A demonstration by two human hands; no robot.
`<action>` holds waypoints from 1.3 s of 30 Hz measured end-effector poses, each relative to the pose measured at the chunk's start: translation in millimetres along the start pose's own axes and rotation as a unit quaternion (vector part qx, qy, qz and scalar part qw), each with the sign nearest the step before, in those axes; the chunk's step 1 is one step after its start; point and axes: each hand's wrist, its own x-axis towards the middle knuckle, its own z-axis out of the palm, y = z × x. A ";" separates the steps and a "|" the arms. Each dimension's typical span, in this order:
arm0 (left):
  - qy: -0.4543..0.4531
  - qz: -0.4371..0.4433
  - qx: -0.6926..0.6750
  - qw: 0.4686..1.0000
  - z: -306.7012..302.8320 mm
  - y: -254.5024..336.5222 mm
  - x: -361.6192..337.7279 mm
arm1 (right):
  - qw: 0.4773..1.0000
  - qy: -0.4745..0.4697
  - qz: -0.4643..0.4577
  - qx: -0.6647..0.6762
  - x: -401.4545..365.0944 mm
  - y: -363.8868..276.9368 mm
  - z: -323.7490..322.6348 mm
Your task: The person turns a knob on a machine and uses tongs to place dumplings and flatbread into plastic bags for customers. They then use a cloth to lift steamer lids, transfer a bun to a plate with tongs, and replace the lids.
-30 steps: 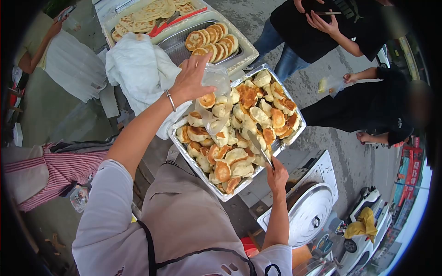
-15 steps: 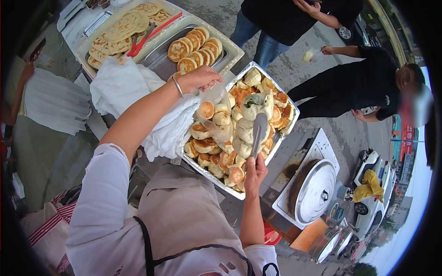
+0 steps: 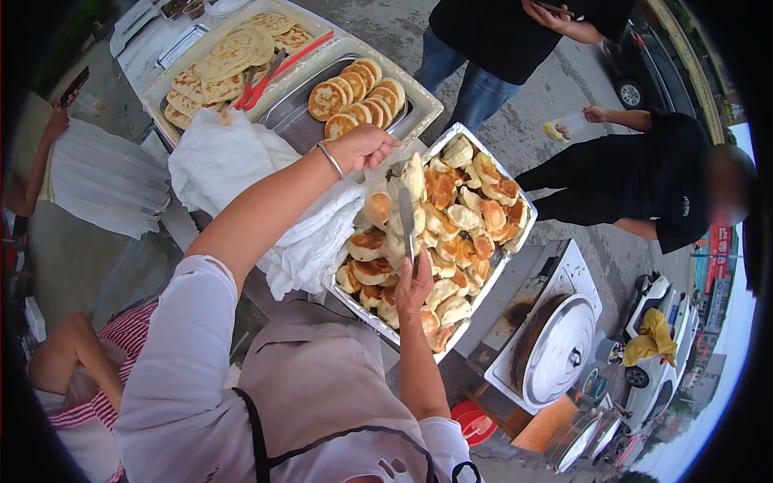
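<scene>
My left hand [image 3: 365, 147], with a bangle at the wrist, is closed in a pinch on the top of a clear plastic bag [image 3: 378, 189] holding browned buns. Metal tongs [image 3: 407, 221] are in my closed right hand [image 3: 414, 286], their tips on a pale bun [image 3: 413, 177] at the bag's mouth. Both hands are over a white-rimmed tray [image 3: 527, 219] heaped with pan-fried buns [image 3: 463, 216]. Crumpled white cloth [image 3: 306, 241] lies against the tray's left side.
Flatbreads [image 3: 237, 52] with red-handled tongs [image 3: 254, 92] and round cakes [image 3: 342, 97] fill trays at the upper left. A lidded pan [image 3: 560, 350] stands at the right. Several people stand around, one holding a bag [image 3: 564, 127].
My right hand and the tongs have moved left, bringing the bun from over the tray to the bag. A seated or bent person's arm now shows at the lower left.
</scene>
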 end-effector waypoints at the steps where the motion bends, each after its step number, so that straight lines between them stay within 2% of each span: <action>1: -0.009 0.000 -0.001 1.000 -0.1 -0.5 0.3 | 0.997 0.008 -0.042 -0.060 -0.1 0.4 -4.0; 4: -0.034 0.011 0.015 0.999 6.7 -0.5 -1.7 | 0.983 -0.081 0.016 -0.165 9.0 -4.1 -23.2; 8: -0.051 0.051 0.055 0.996 30.3 9.4 -17.3 | 0.938 -0.132 -0.116 -0.298 65.0 -44.8 -45.7; 11: -0.053 0.081 0.100 0.990 46.5 14.0 -23.3 | 0.899 -0.193 -0.156 -0.360 84.8 -36.8 -42.3; 13: -0.051 0.096 0.142 0.984 53.8 16.0 -25.1 | 0.893 -0.204 -0.139 -0.375 96.5 -44.5 -46.3; 15: -0.047 0.080 0.105 0.990 45.9 19.7 -18.3 | 0.890 -0.217 -0.120 -0.384 104.0 -63.9 -66.4; 17: -0.056 0.054 0.054 0.996 32.1 27.5 -9.6 | 0.917 -0.232 -0.059 -0.320 107.9 -72.2 -103.6; 19: -0.050 0.040 0.023 0.998 29.3 26.6 -5.3 | 0.961 -0.197 0.037 -0.192 105.3 -38.9 -122.8; 20: -0.048 0.037 0.015 0.998 30.1 23.6 -2.1 | 0.965 -0.163 0.134 -0.155 101.4 -18.9 -116.9; 23: -0.032 0.042 0.021 0.998 41.4 22.0 0.4 | 0.959 -0.130 0.250 -0.010 85.3 19.2 -67.0; 26: -0.017 0.050 0.036 0.998 48.4 22.0 -2.9 | 0.959 -0.131 0.230 -0.105 81.5 11.9 -18.8; 29: -0.011 0.058 0.054 0.997 52.8 22.4 -6.8 | 0.973 -0.052 0.167 -0.147 75.2 41.6 8.7; 30: -0.012 0.062 0.060 0.996 54.2 20.1 -8.5 | 0.979 -0.045 0.131 -0.147 75.0 48.3 7.7; 31: -0.013 0.066 0.065 0.996 55.3 18.5 -10.2 | 0.978 -0.059 0.195 -0.047 75.0 55.2 5.6; 33: -0.010 0.084 0.083 0.993 57.1 19.2 -14.0 | 0.934 -0.082 0.312 0.153 83.7 48.0 -4.8; 34: -0.008 0.092 0.090 0.992 57.7 18.3 -15.9 | 0.880 -0.051 0.363 0.302 86.8 45.0 -12.6; 37: -0.027 0.098 0.085 0.991 53.8 22.8 -24.6 | 0.816 -0.051 0.406 0.408 110.1 23.2 -52.8; 39: -0.032 0.129 0.082 0.988 63.7 31.1 -49.4 | 0.805 -0.074 0.395 0.436 127.7 -4.8 -79.8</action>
